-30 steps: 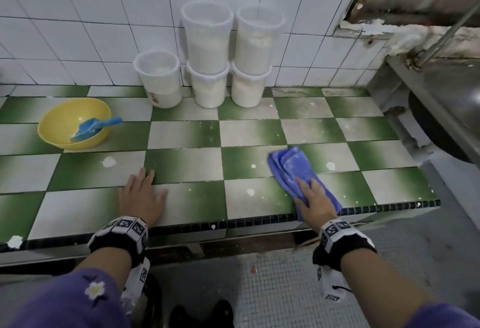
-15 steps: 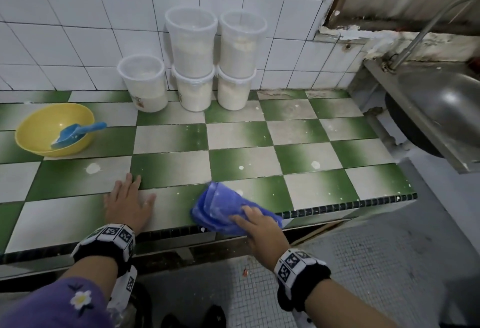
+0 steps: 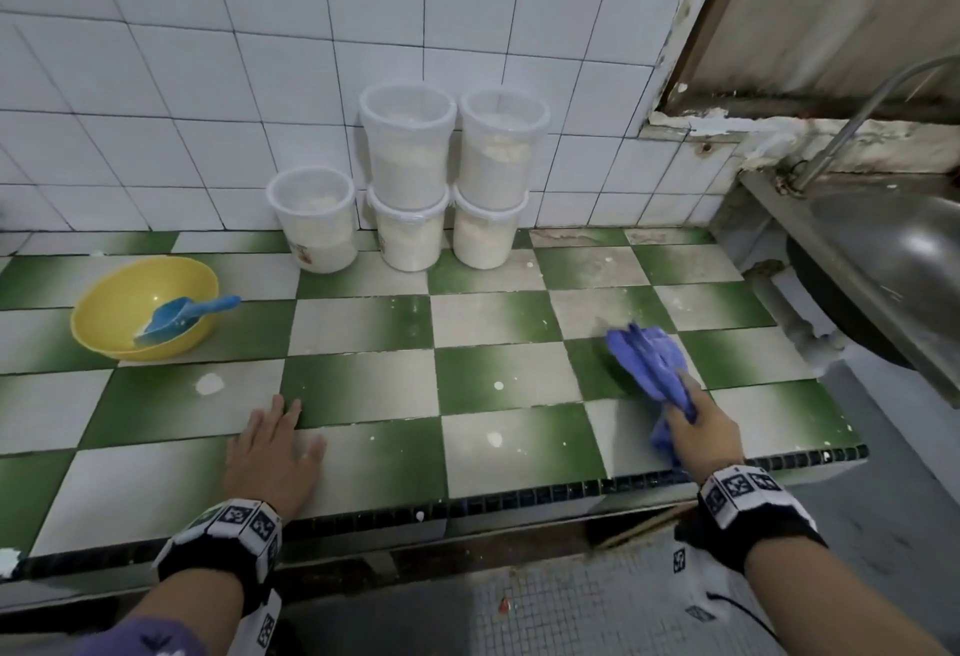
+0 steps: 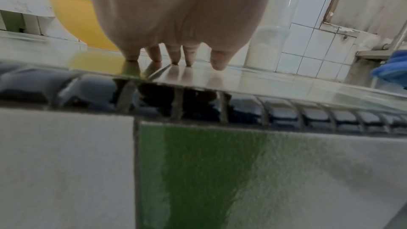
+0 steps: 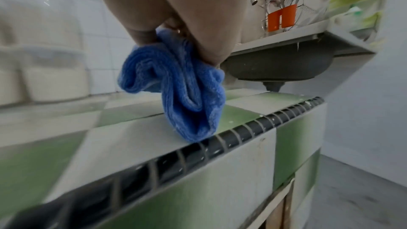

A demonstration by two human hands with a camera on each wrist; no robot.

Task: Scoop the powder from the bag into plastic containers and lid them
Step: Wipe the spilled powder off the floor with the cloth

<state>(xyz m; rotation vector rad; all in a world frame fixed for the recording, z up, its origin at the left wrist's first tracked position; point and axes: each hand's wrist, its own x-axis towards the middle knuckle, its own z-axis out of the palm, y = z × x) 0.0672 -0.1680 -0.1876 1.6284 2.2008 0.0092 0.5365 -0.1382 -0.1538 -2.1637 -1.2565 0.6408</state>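
Several lidded plastic containers [image 3: 408,151] of white powder stand against the back wall, two stacked pairs and a single one [image 3: 314,219] to their left. A yellow bowl [image 3: 119,292] at the left holds a blue scoop [image 3: 176,315]. My right hand [image 3: 698,427] grips a bunched blue cloth [image 3: 649,359] near the counter's front right; the right wrist view shows the cloth [image 5: 176,83] hanging from my curled fingers onto the tiles. My left hand [image 3: 275,447] lies flat on the counter near its front edge, fingers [image 4: 174,55] straight on the tile.
The green and white tiled counter [image 3: 363,385] carries white powder spots [image 3: 209,385]. A steel sink [image 3: 883,260] with a tap stands to the right, beyond a gap. A rack with utensils [image 5: 284,13] sits above the sink. The floor lies below the counter's dark edge [image 3: 519,494].
My right hand has swept the blue cloth from the front middle of the counter back to the right and bunched it up. The left hand stays flat in place.
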